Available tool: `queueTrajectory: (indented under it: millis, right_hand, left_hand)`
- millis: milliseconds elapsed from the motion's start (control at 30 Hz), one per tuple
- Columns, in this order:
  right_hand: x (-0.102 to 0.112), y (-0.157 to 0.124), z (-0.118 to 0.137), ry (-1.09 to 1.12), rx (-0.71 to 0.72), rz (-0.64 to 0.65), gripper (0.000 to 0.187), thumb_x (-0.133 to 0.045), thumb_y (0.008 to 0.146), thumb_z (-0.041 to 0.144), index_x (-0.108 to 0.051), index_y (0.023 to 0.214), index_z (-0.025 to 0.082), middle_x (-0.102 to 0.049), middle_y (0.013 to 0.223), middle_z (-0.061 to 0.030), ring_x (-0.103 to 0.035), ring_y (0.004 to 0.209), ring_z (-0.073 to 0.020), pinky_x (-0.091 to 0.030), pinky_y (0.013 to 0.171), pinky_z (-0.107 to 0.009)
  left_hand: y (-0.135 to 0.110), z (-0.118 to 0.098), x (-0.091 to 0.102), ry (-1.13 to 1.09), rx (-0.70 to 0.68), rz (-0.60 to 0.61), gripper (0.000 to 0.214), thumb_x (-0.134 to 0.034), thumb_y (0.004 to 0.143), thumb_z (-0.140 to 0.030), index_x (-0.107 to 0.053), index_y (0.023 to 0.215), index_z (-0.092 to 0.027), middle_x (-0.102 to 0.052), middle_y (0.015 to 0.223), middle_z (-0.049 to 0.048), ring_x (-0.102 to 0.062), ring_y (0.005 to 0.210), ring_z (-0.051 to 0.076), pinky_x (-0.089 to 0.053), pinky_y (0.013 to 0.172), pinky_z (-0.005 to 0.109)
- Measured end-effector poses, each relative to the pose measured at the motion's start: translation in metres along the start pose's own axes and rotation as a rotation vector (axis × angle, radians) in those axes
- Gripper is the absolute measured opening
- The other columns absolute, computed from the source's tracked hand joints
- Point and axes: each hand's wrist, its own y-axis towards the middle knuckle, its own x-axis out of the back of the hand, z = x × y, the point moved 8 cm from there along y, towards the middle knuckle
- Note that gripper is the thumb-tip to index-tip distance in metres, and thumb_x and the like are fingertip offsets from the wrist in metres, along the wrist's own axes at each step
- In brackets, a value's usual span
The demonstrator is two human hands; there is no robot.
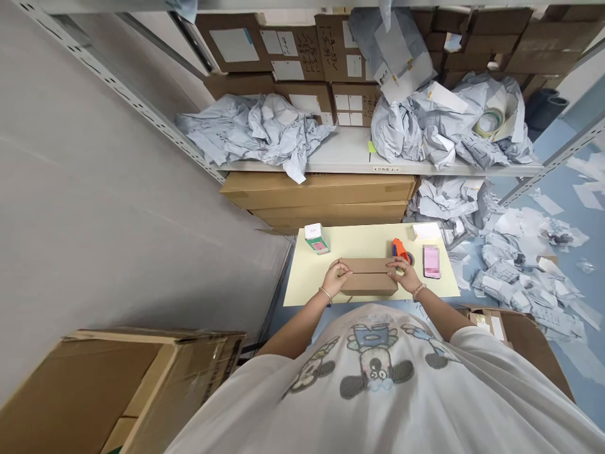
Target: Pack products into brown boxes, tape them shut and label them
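A small brown cardboard box [368, 276] lies on the pale yellow table [312, 277] right in front of me, its top flaps folded down. My left hand [336, 277] curls around the box's left end, fingers pressed on the top flap. My right hand [401, 271] grips the right end in the same way. An orange tape dispenser [399, 250] stands just behind my right hand. A pink phone [432, 261] lies to the right of it.
A small white and green carton [316, 239] stands at the table's back left, a white packet [426, 231] at the back right. Flat cartons [321, 197] sit under a shelf heaped with crumpled paper [255, 129]. Open boxes flank me [123, 384]. Paper scraps litter the floor [534, 265].
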Motion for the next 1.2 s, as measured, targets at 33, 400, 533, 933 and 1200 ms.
queueTrajectory:
  millis: [33,400,533,933,1200]
  right_hand:
    - [-0.001,-0.001,-0.001,0.0,0.015,-0.014,0.047,-0.085,0.068,0.06,-0.082,0.1,0.026,-0.062,0.137,-0.0132,-0.051,0.137,-0.0323,-0.032,0.12,-0.052]
    - [0.028,0.01,-0.048,-0.214,-0.279,-0.308,0.052,-0.042,0.098,0.053,-0.076,0.108,0.015,-0.072,0.118,-0.0185,-0.065,0.112,-0.0313,-0.049,0.098,-0.043]
    - [0.014,0.039,-0.065,-0.463,-0.479,-0.125,0.025,-0.066,0.084,0.029,-0.072,0.101,0.011,-0.071,0.111,-0.022,-0.063,0.108,-0.0321,-0.045,0.096,-0.039]
    - [0.066,0.057,-0.024,0.079,-0.298,-0.394,0.051,-0.038,0.096,0.057,-0.066,0.106,0.016,-0.072,0.103,-0.0126,-0.063,0.099,-0.025,-0.051,0.092,-0.039]
    - [-0.039,0.064,0.038,0.577,-0.235,0.019,0.065,-0.052,0.076,0.088,-0.066,0.076,0.025,-0.067,0.069,-0.0055,-0.068,0.079,-0.0277,-0.056,0.076,-0.041]
  left_hand:
    - [-0.002,0.003,-0.002,-0.016,-0.009,-0.026,0.023,-0.08,0.075,-0.038,-0.067,0.083,-0.021,-0.066,0.115,0.0109,-0.041,0.145,0.032,-0.033,0.119,0.045]
    - [-0.013,0.011,-0.006,-0.033,-0.072,-0.121,0.033,-0.053,0.096,-0.05,-0.069,0.102,-0.022,-0.068,0.123,0.0108,-0.048,0.14,0.028,-0.033,0.12,0.046]
    - [-0.012,0.013,-0.007,-0.017,-0.054,-0.117,0.035,-0.053,0.095,-0.052,-0.069,0.103,-0.021,-0.07,0.116,0.0096,-0.06,0.124,0.028,-0.042,0.113,0.044]
    - [-0.011,0.014,-0.013,0.0,-0.057,-0.138,0.03,-0.051,0.099,-0.044,-0.071,0.103,-0.023,-0.07,0.118,0.0093,-0.052,0.135,0.028,-0.038,0.117,0.045]
    - [-0.007,0.016,-0.017,-0.047,-0.092,-0.148,0.025,-0.052,0.098,-0.036,-0.071,0.105,-0.021,-0.07,0.121,0.0092,-0.059,0.127,0.025,-0.041,0.115,0.044]
